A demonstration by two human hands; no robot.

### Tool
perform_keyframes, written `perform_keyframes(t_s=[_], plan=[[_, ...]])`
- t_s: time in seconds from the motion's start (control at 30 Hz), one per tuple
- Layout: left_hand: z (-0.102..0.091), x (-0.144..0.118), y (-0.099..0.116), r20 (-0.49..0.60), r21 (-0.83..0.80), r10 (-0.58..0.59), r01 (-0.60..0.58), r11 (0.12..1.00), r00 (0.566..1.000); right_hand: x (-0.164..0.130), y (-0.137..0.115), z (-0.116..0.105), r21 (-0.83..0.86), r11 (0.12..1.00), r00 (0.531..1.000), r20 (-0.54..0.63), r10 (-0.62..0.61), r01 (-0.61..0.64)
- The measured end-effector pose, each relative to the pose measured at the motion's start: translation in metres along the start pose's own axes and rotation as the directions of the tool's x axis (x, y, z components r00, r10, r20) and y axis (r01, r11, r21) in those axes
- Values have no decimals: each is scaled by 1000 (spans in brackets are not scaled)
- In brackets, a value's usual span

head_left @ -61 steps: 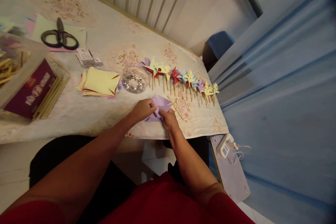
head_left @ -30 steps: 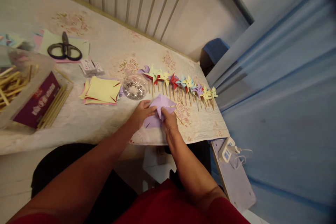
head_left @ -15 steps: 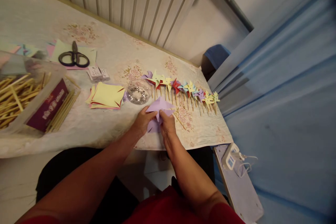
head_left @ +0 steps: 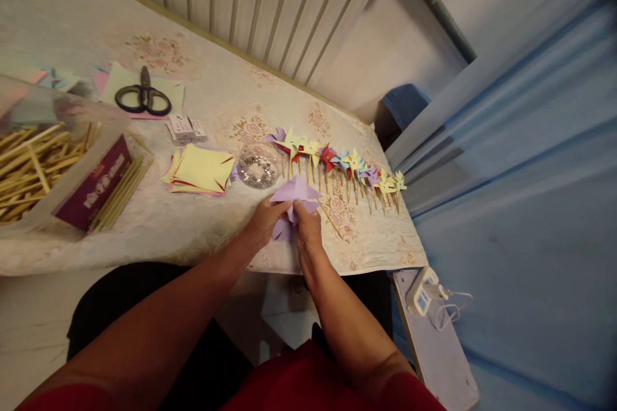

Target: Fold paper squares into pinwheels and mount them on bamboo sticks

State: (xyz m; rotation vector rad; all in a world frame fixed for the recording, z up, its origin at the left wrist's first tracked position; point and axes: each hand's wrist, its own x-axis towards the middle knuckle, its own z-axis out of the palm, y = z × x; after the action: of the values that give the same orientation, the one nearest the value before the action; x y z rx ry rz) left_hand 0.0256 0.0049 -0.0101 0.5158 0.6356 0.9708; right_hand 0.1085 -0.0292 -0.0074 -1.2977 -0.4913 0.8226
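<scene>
Left hand (head_left: 263,221) and right hand (head_left: 304,228) both pinch the folded lilac paper pinwheel piece (head_left: 292,196), fingers clamped at its centre, near the front edge of the floral-cloth table (head_left: 202,231). Row of finished paper pinwheels on sticks (head_left: 342,164) just behind; bare cloth right of the hands.

We have folded more of the purple paper (head_left: 295,196) in; our left hand (head_left: 264,221) and right hand (head_left: 305,228) now pinch its middle together.
</scene>
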Motion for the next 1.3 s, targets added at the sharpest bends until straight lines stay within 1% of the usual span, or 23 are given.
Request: perform_keyframes(t_s=[0.13, 0.27, 0.5, 0.7, 0.8, 0.97, 1.1, 1.2, 1.3], plan=[[0, -1, 0, 12, 1, 21, -21, 1000, 1000, -2, 1, 1, -3, 1000, 1000, 7, 0, 0], [-1, 1, -2, -7, 15, 46, -46, 999, 999, -4, 0, 4, 26, 1000, 1000, 17, 11, -11], [-7, 6, -3, -16, 107, 60, -58, 993, 998, -3, -6, 3, 44, 999, 1000, 11, 14, -14], [-5, 4, -1, -18, 146, 74, -71, 987, 997, 1, -8, 0, 71, 997, 1000, 2, 27, -27], [-5, 4, -2, -20, 143, 56, -52, 988, 998, 1, -8, 0, 75, 997, 1000, 1, 23, -23], [-5, 6, -4, -14, 94, 27, -25, 995, 1000, -2, -9, 1, 72, 997, 999, -11, 40, -39], [-4, 6, -4, -16, 69, 26, -25, 997, 1000, -5, -9, 2, 76, 995, 998, 22, 60, -62], [-4, 6, -1, 15, 28, 38, -38, 999, 999, -5, -10, -4, 32, 999, 999, 28, 25, -26], [-3, 6, 3, 43, -4, 44, -44, 999, 998, -6, -10, -17, -84, 994, 998, -4, -67, 67]])
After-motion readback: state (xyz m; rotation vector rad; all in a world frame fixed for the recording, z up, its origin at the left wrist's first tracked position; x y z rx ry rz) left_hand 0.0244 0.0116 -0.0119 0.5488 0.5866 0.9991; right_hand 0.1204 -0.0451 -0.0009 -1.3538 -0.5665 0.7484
